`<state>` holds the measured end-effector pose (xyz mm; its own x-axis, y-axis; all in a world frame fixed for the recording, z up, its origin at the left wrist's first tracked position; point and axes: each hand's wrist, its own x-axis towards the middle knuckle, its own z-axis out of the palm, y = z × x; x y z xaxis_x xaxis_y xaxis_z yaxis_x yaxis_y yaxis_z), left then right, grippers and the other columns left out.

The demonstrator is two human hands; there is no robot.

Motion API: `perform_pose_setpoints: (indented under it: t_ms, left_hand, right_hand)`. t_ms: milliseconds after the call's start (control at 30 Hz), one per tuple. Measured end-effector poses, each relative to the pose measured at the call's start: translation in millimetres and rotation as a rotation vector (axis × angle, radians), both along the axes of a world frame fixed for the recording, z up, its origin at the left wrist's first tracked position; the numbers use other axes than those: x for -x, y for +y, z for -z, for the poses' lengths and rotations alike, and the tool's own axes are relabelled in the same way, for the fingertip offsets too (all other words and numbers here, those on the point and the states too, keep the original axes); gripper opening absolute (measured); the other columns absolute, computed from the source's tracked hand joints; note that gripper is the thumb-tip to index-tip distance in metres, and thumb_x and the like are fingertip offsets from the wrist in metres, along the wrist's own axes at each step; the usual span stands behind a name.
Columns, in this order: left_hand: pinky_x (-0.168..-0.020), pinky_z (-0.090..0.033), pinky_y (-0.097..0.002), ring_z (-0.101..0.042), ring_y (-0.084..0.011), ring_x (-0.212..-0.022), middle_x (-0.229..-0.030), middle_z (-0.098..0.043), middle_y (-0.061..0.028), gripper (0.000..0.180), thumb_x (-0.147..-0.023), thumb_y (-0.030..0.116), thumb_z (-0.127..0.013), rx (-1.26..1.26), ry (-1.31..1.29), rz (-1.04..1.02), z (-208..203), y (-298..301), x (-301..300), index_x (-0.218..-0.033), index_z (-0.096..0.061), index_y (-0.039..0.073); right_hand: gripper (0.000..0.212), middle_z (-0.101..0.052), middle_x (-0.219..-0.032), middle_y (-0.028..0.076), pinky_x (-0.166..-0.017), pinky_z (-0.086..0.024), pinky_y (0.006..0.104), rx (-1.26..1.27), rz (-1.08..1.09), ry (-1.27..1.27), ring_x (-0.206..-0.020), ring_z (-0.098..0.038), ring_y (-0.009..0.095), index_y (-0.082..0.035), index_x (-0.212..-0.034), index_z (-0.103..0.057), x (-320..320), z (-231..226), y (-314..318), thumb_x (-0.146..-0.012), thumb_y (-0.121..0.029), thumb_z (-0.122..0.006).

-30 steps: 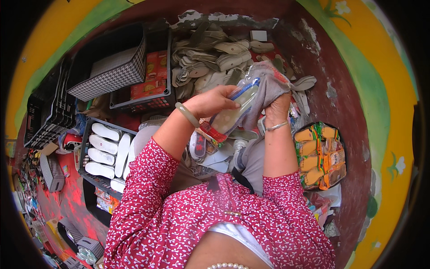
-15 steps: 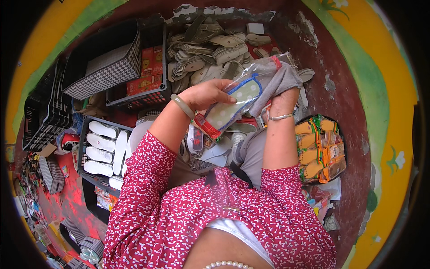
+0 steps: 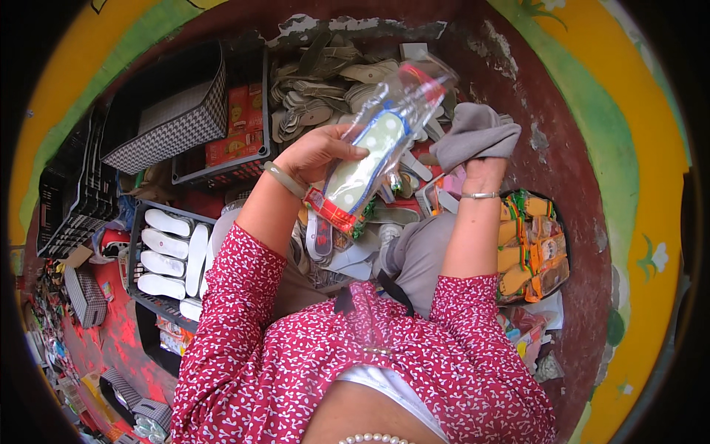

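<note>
My left hand (image 3: 319, 154) grips an insole (image 3: 379, 148) in a clear plastic bag, thumb across its front. The insole is pale green with white dots and a blue edge. A red band crosses the bag's lower end, and its crumpled upper end (image 3: 427, 83) leans to the right. Apart from the bag, my right hand (image 3: 486, 170) is raised with a grey cloth (image 3: 475, 138) bunched over its fingers, which are mostly hidden. Beyond both hands lies a heap of loose pale insoles (image 3: 318, 103).
At left stand a black crate holding white insoles (image 3: 164, 241), a checked bin (image 3: 170, 122) and a crate with red boxes (image 3: 248, 111). A container of orange packets (image 3: 532, 248) sits at right, by the dark red wall (image 3: 573, 155). Flat pieces lie between my legs.
My right hand, with the grey cloth, has moved right, away from the bag. The bagged insole stands more upright in my left hand, which has shifted slightly left.
</note>
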<state>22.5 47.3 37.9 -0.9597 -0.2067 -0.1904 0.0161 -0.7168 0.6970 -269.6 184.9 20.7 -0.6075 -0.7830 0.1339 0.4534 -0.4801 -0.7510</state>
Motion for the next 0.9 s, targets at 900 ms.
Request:
perform_pose_setpoints:
  t_ms: [900]
  left_hand:
    - [-0.084,-0.041,-0.0232,-0.052,-0.0081,-0.09,-0.1,-0.06,-0.0014,0.033,-0.082,0.005,-0.058,0.806,-0.186,0.276,24,4,14,-0.114,-0.053,-0.002]
  right_hand:
    - [0.021,-0.062,-0.094,0.008,-0.077,-0.051,0.0317,-0.011,0.025,-0.202,-0.084,-0.059,0.019,-0.004,-0.098,-0.059,-69,15,-26,-0.08,-0.013,-0.063]
